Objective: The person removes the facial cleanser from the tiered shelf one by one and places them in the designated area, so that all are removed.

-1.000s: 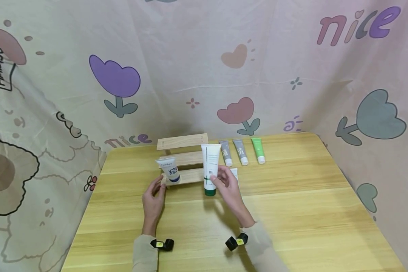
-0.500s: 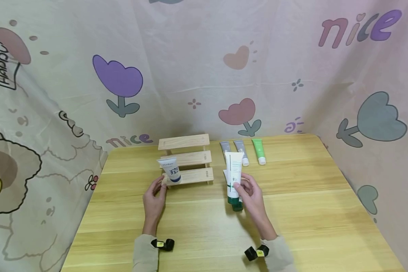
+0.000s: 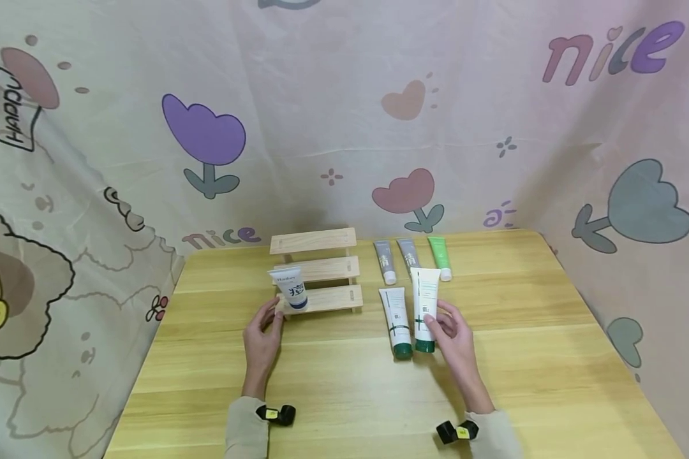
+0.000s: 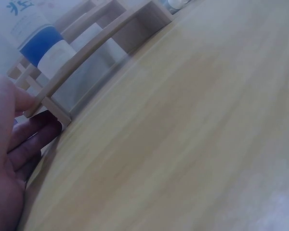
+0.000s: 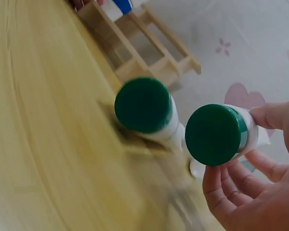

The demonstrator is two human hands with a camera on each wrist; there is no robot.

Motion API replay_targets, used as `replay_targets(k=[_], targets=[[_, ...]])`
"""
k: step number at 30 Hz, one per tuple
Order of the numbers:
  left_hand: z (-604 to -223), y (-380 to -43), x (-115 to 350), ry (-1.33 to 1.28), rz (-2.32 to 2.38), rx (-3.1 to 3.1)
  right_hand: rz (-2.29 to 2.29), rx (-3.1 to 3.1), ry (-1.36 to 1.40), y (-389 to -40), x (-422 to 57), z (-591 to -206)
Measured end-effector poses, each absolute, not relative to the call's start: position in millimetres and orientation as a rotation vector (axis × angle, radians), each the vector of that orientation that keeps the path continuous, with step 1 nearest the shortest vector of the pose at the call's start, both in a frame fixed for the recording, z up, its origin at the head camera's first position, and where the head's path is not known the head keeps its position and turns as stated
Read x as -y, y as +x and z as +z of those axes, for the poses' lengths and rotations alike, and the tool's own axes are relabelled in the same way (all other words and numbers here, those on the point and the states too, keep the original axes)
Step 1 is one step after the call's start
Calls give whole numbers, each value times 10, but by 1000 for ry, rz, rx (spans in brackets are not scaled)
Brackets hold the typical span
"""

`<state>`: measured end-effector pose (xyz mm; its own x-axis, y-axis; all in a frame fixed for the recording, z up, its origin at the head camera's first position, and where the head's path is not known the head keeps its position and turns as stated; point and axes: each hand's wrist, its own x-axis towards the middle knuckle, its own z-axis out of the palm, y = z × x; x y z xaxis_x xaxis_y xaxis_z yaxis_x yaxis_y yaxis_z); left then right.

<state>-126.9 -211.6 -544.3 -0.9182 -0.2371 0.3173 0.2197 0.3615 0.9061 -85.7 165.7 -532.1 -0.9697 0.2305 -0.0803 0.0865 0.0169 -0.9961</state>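
My right hand [image 3: 455, 331] grips a white tube with a green cap [image 3: 426, 306], thumb on one side and fingers on the other, cap toward me in the right wrist view. Left of it a similar green-capped white tube [image 3: 397, 320] lies on the table. My left hand [image 3: 262, 335] pinches the lower left end of a three-step wooden rack [image 3: 333, 298]; in the left wrist view the thumb is on the board [image 4: 70, 72], with fingers below. A small white tube with a blue band [image 3: 292, 290] stands cap-down on the rack's lowest step.
Two grey tubes, one at the left [image 3: 385, 261] and one beside it [image 3: 407, 252], lie at the table's back, next to a green tube [image 3: 439, 257]. A patterned cloth [image 3: 321, 127] hangs behind the wooden table [image 3: 344, 395].
My right hand has carried its white tube rightward from in front of the rack, past the other green-capped tube, uncovering it. The left hand keeps its place at the rack.
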Motion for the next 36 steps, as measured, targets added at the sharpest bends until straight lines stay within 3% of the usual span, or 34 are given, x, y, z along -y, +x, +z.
replay_targets(k=[18, 36], targets=[[-5470, -1255, 2065, 9, -1579, 2262, 1496, 2594, -311, -820, -1844, -5539], [-5455, -1266, 2112, 16, -1563, 2244, 1362, 2640, -215, -943, -1866, -5532]])
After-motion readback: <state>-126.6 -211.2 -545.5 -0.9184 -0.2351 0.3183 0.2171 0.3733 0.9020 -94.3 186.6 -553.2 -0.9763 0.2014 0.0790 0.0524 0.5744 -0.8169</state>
